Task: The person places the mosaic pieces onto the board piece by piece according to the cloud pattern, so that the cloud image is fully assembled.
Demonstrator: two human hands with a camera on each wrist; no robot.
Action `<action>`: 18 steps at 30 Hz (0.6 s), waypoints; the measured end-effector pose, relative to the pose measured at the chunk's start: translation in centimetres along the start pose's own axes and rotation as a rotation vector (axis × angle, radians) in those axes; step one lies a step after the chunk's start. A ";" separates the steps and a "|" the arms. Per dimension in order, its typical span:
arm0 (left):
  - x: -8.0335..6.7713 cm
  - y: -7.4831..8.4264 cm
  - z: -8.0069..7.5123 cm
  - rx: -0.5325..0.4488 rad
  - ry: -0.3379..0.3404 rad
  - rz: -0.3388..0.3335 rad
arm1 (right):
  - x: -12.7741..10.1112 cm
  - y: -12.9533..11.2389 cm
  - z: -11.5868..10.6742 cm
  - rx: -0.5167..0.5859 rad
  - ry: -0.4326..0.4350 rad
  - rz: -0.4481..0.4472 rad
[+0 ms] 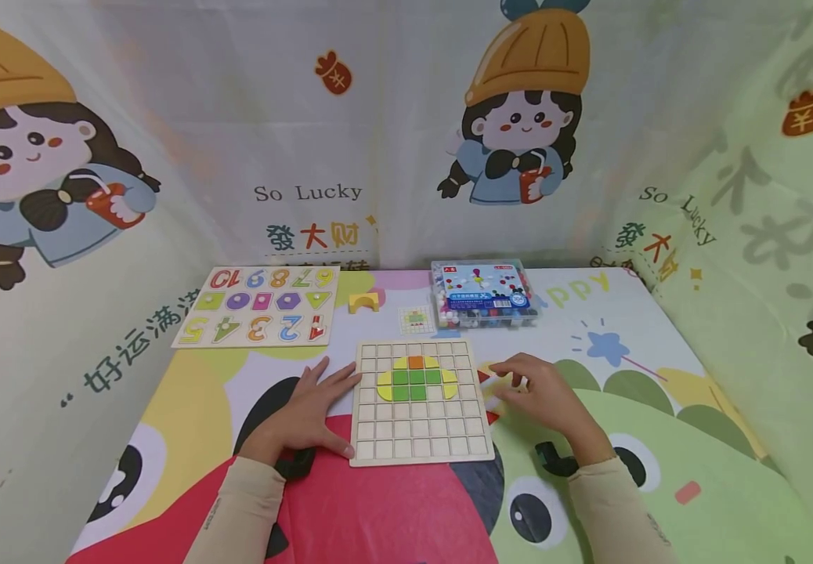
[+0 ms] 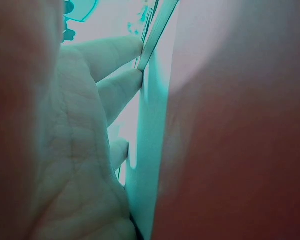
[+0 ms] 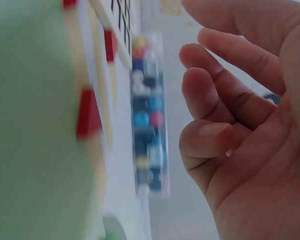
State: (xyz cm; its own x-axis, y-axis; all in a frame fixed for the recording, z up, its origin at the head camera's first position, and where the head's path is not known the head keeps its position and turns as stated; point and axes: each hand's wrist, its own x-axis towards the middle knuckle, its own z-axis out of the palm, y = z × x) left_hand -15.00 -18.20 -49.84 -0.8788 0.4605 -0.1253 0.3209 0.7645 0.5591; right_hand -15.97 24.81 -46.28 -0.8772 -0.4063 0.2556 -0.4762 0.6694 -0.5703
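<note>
A wooden grid board [image 1: 421, 452] lies flat on the table, with green square tiles [image 1: 417, 376], yellow rounded tiles [image 1: 384, 385] and one orange tile [image 1: 416, 363] in its upper cells. My left hand [image 1: 311, 411] rests by the board's left edge, fingers spread; in the left wrist view two fingertips touch the board's side [image 2: 157, 37]. To the right of the board hovers my right hand [image 1: 543, 395], fingers loosely bent, nothing visible between them. Below it, red pieces [image 3: 89, 114] lie on the table near the board's right edge, partly hidden by the fingers in the head view.
Behind the board lie a small pattern card [image 1: 417, 319] and a yellow arch block [image 1: 363, 302]. A clear plastic box [image 1: 485, 294] of coloured balls stands at the back. A number and shape puzzle board [image 1: 258, 306] lies back left. Printed cloth walls [image 1: 406, 157] enclose the table.
</note>
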 end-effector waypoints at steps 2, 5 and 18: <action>0.0 0.0 0.1 -0.001 -0.002 -0.001 | -0.6 0.8 -0.7 -0.015 0.002 0.035; 0.0 0.1 0.2 -0.002 -0.007 0.003 | -1.6 1.9 -1.8 -0.039 0.002 0.094; 0.1 -0.2 -0.1 -0.002 -0.009 0.005 | -4.6 6.2 -5.4 -0.061 -0.044 0.290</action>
State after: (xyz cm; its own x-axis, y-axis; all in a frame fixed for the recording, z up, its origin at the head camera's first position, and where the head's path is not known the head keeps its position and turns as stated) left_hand -15.18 -18.38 -49.90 -0.8738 0.4686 -0.1301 0.3247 0.7612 0.5613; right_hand -15.28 34.18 -46.82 -0.9744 -0.2183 0.0541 -0.2099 0.7970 -0.5664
